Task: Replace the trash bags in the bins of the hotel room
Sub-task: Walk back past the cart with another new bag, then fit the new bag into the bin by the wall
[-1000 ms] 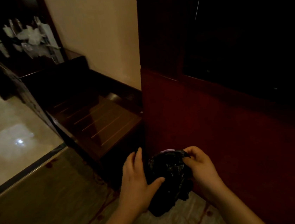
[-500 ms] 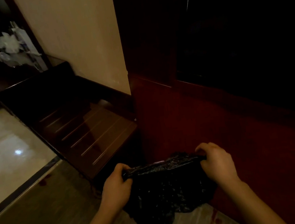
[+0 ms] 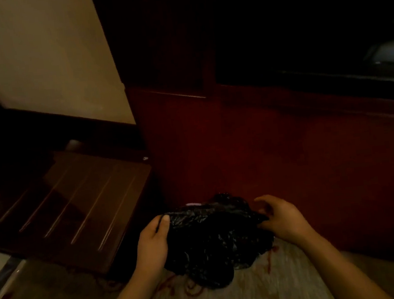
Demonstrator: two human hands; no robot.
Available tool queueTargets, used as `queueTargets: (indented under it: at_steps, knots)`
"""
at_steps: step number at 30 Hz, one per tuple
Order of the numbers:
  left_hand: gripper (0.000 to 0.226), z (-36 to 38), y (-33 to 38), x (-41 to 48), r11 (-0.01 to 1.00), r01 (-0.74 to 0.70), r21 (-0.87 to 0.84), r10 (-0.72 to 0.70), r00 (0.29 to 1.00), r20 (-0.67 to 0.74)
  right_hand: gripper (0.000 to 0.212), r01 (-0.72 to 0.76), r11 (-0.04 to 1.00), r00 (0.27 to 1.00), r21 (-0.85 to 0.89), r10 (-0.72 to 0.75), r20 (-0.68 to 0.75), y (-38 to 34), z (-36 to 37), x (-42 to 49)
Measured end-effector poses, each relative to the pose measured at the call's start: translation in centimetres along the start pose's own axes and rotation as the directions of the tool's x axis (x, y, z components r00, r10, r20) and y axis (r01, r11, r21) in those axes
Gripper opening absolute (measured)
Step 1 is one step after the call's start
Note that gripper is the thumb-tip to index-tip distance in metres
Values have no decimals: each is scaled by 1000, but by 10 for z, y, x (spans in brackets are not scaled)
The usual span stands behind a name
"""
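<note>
A crumpled black trash bag (image 3: pixel 211 241) hangs between both hands, low in the middle of the view, above the carpet. My left hand (image 3: pixel 154 245) grips the bag's left upper edge, thumb on top. My right hand (image 3: pixel 281 218) pinches the bag's right edge, its fingers curled. Something small and pale pink (image 3: pixel 193 203) shows at the bag's top edge. No bin is visible; the bag hides what lies under it.
A dark red wooden cabinet (image 3: pixel 252 148) stands straight ahead, close behind the bag. A low slatted wooden bench (image 3: pixel 79 207) sits to the left against a cream wall (image 3: pixel 33 57). Patterned carpet (image 3: pixel 268 288) covers the floor below.
The camera has swung down and to the right. The bag, stretched wide between both hands half a second ago, now sags in a bunch. My right hand has shifted its hold on the edge.
</note>
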State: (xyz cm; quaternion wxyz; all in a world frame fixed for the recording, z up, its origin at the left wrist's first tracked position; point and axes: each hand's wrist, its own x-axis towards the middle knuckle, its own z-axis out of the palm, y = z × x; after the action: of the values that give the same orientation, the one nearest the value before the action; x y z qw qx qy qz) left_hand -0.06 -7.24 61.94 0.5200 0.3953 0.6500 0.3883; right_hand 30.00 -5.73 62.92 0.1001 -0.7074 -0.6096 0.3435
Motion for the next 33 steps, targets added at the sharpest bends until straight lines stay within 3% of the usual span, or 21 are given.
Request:
queueTargets:
  at_steps: [3,5,8,10,11,12,14,16,19,22,24,26,29,31,33]
  knots:
    - [31,-8,-23,17,999,29,-15,-29,998,61,11,-127,992,985,18,128,-113,11,40,-7]
    - [33,-10,-42,29,993,95,-72,-92,995,50,11,-177,920,964,350,233,-125,19,60,-8]
    - [42,-5,-74,44,950,220,-219,-226,974,0,32,-174,476,959,862,280,39,30,93,-9]
    - [45,3,-96,56,925,264,-274,-280,960,-20,53,-184,151,967,971,202,152,41,124,-2]
    - [46,9,-107,62,918,278,-283,-297,955,-27,58,-222,78,963,972,175,206,45,141,4]
    - [46,14,-120,68,913,291,-286,-314,949,-35,59,-251,112,957,962,175,229,49,158,12]
    - [45,25,-146,79,918,284,-276,-310,949,-55,55,-250,331,960,910,210,187,52,185,35]
    - [34,35,-175,90,929,282,-238,-306,949,-70,42,-202,467,970,861,217,110,54,206,55]
    - [28,42,-215,103,935,260,-241,-293,949,-114,18,-143,579,965,803,260,-16,69,232,84]
    - [28,39,-249,121,938,224,-266,-280,940,-194,9,-141,673,955,726,285,-78,100,252,112]
    - [29,33,-276,136,941,205,-270,-277,924,-265,11,-123,842,951,526,252,-181,129,267,128]
    - [35,27,-300,154,952,193,-238,-266,905,-333,19,-109,970,934,219,176,-311,160,281,140]
    - [27,28,-326,173,970,147,-192,-213,898,-386,25,-118,989,915,-93,72,-397,197,304,153]
    - [31,35,-343,183,985,98,-139,-144,915,-378,24,-124,987,914,-98,76,-399,208,318,163]
    - [36,45,-361,191,997,39,-61,-56,944,-326,22,-92,996,912,8,88,-400,213,331,173]
